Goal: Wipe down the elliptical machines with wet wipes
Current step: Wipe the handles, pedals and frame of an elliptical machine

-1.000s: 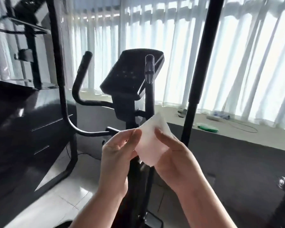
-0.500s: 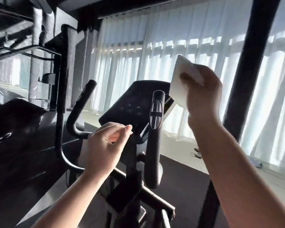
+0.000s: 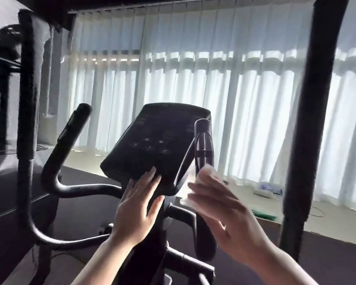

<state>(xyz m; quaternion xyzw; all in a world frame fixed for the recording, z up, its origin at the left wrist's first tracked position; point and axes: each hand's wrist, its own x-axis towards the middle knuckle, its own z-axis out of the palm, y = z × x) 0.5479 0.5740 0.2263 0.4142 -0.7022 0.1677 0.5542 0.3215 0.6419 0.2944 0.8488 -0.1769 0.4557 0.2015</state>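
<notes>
White wet wipe point(image 3: 209, 173) under blurred right hand point(image 3: 224, 210), grip unclear; left hand point(image 3: 138, 204) spread at console point(image 3: 158, 140) lower edge.

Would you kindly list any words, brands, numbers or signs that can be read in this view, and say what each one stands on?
None can be read.
Console: faint pale marks and rows of print on its dark face, too blurred to read.
Handlebar grip: shiny bands only, no lettering visible.
Packet on the sill: bluish print, too small and blurred to read.
Wet wipe in the right hand: plain white, no print.
</notes>
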